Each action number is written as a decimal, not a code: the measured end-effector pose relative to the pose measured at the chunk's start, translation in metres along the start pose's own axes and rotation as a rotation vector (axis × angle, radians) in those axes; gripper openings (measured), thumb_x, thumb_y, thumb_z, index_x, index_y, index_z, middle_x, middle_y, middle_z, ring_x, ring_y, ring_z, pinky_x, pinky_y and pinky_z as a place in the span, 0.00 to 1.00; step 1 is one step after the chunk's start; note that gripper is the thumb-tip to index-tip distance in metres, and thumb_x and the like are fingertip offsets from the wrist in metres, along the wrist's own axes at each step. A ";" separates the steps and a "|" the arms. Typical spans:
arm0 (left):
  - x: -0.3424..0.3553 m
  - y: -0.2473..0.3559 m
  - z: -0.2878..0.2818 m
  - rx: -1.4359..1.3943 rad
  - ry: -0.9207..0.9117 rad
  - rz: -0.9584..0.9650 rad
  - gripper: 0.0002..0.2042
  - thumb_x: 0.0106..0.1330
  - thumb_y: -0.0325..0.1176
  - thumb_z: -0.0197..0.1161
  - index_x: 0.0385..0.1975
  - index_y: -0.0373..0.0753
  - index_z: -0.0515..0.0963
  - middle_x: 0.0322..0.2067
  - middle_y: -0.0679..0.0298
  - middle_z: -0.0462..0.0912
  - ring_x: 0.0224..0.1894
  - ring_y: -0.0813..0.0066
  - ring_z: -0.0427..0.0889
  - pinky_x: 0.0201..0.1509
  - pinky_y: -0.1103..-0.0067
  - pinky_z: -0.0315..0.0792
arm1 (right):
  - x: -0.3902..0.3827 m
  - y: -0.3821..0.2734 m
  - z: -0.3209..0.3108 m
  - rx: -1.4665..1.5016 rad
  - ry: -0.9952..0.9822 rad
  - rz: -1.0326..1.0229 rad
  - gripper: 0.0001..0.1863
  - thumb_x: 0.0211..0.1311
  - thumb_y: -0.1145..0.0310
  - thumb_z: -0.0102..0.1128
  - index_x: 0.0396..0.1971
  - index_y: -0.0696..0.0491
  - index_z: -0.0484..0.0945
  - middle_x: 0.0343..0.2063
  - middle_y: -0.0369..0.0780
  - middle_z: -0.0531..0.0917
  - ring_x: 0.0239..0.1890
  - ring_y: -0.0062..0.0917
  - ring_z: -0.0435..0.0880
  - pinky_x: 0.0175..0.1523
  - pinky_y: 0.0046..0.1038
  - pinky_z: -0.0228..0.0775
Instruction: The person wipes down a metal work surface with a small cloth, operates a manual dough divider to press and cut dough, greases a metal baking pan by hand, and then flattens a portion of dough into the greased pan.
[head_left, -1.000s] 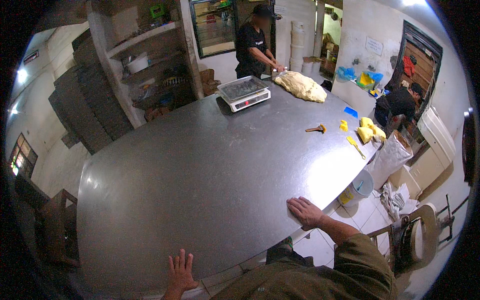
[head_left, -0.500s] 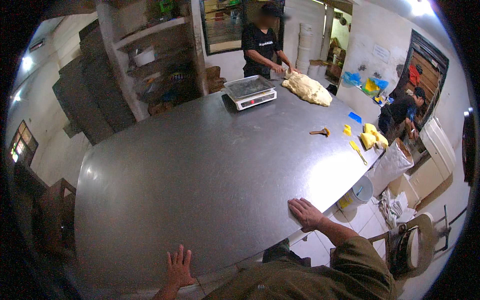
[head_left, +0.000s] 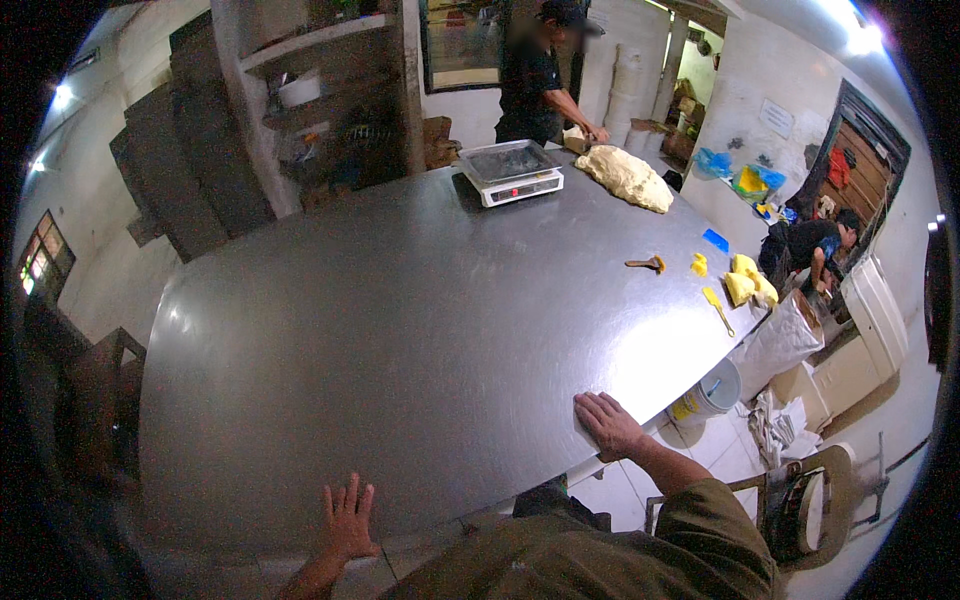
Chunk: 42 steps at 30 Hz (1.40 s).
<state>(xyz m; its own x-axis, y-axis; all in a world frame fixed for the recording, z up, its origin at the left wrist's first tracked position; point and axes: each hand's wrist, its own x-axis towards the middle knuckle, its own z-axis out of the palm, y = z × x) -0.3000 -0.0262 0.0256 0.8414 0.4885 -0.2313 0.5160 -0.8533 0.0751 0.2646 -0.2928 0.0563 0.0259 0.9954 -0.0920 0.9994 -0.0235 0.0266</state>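
Note:
My left hand (head_left: 349,520) rests at the near edge of a large metal table (head_left: 380,330), its fingers spread and holding nothing. Further right, my right hand (head_left: 606,425) lies palm down on the table's right-hand near edge, fingers stretched out, also without anything in it. Both hands are far from the objects on the table. A white scale (head_left: 520,188) with a metal tray stands at the far side. Beside it lies a big lump of pale dough (head_left: 627,178).
A person (head_left: 530,85) across the table handles a smaller dough piece (head_left: 575,138). At right are yellow blocks (head_left: 741,289), a yellow spatula (head_left: 718,312), a brown-handled tool (head_left: 646,264) and a blue scraper (head_left: 716,240). A bucket (head_left: 708,390) and sack (head_left: 784,335) stand beside the table; another person (head_left: 815,245) bends behind.
My view has shifted slightly; both my hands stay on the table. At the far end, the person's hands have moved, and a smaller dough piece now shows left of the big lump.

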 end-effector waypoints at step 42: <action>-0.002 0.002 -0.012 0.053 -0.023 -0.006 0.66 0.45 0.61 0.80 0.81 0.41 0.47 0.81 0.41 0.34 0.79 0.33 0.52 0.80 0.37 0.30 | 0.001 -0.002 -0.004 -0.006 -0.016 0.000 0.60 0.37 0.63 0.74 0.75 0.60 0.55 0.78 0.50 0.58 0.80 0.44 0.58 0.84 0.48 0.45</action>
<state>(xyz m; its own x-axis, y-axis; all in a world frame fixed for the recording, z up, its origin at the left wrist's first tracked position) -0.2984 -0.0269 0.0374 0.8340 0.4899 -0.2538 0.5114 -0.8590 0.0225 0.2626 -0.2912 0.0603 0.0266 0.9938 -0.1083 0.9992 -0.0233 0.0321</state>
